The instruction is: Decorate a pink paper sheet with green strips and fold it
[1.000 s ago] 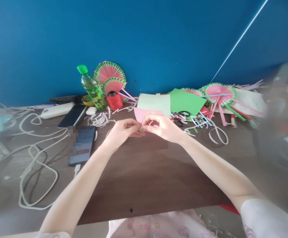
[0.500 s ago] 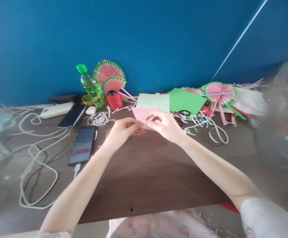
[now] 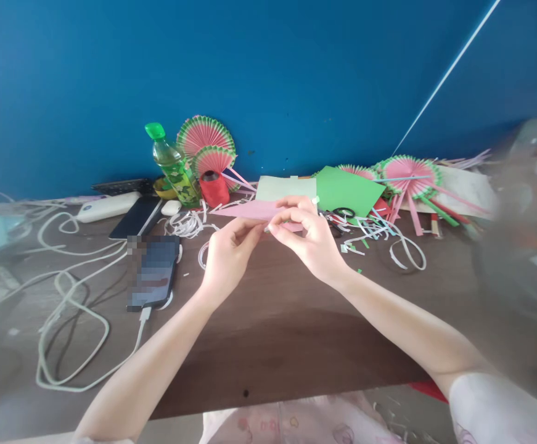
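Note:
My left hand [image 3: 225, 258] and my right hand [image 3: 309, 237] meet above the middle of a dark wooden table [image 3: 272, 333]. Between their fingertips they pinch a pink paper sheet [image 3: 250, 210], lifted off the table and lying almost flat, its far end pointing left. Both hands grip its near edge, thumbs on top. Just behind the hands lie a pale green sheet [image 3: 285, 187] and a bright green sheet [image 3: 346, 189].
A phone [image 3: 153, 271] on a white cable [image 3: 65, 333] lies at the left. Behind it are a green bottle [image 3: 172, 165], a red spool [image 3: 213, 187], pink-and-green paper fans [image 3: 206, 143], another fan [image 3: 409, 172], scissors [image 3: 340, 216] and paper strips [image 3: 397, 246].
Both hands have lifted the pink sheet off the table and tilted it nearly flat. They have drawn slightly nearer to me.

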